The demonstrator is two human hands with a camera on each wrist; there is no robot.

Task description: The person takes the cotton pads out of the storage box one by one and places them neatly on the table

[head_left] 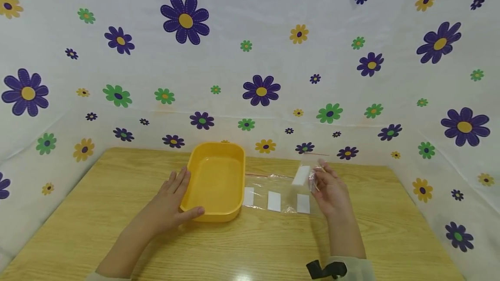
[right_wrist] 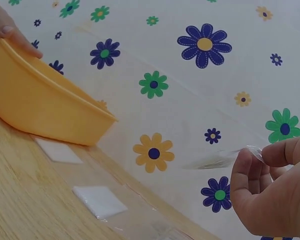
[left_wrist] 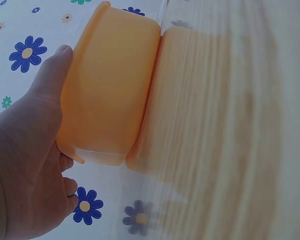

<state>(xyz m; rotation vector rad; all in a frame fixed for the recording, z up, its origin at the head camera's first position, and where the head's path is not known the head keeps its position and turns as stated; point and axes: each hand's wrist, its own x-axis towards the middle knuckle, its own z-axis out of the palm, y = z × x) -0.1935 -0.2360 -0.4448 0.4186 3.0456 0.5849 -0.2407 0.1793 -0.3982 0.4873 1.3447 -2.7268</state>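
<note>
A yellow plastic basin (head_left: 215,185) sits on the table, and my left hand (head_left: 169,203) rests against its left side. The straight fingers lie along the left rim while the thumb reaches over the near corner. My right hand (head_left: 332,190) pinches a clear plastic bag (right_wrist: 220,159) between thumb and fingers, raised off the table. A white rectangle (head_left: 301,175) shows in that bag in the head view. Beneath and left of it, several clear bags with white rectangles (head_left: 274,201) lie in a row, the leftmost partly hidden by the basin.
Wood-grain table (head_left: 254,250) runs under everything. A white cloth with flowers (head_left: 218,64) hangs behind the table and along both sides. Thin red lines (head_left: 255,175) mark the bags' far edges. A black strap (head_left: 327,269) is at the right sleeve.
</note>
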